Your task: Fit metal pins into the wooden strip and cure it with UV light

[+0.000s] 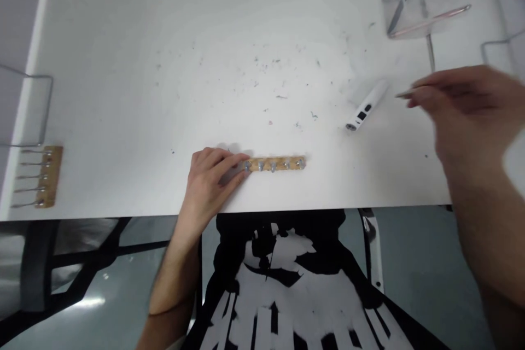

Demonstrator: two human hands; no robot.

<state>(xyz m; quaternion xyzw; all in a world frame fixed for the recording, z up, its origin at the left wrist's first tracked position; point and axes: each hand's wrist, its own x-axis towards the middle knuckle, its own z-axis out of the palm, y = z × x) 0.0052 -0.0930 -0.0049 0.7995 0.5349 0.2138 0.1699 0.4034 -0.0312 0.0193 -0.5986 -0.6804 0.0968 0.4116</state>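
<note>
Left hand [211, 178] pinches a tan strip [279, 163] with five silvery knobs [273, 166]; at two o'clock, right hand [471, 98] pinches a slim object [403, 95].

- Wooden strip [266, 163]: narrow, light brown, lying lengthwise nearly level across the lower centre of the frame, its left end pinched.
- Five small silvery metal pieces [273, 167]: spaced in a row along the strip.
- Slim pointed tool [403, 95]: greyish, held at right of the frame, tip pointing left; mostly hidden, blurred.
</note>
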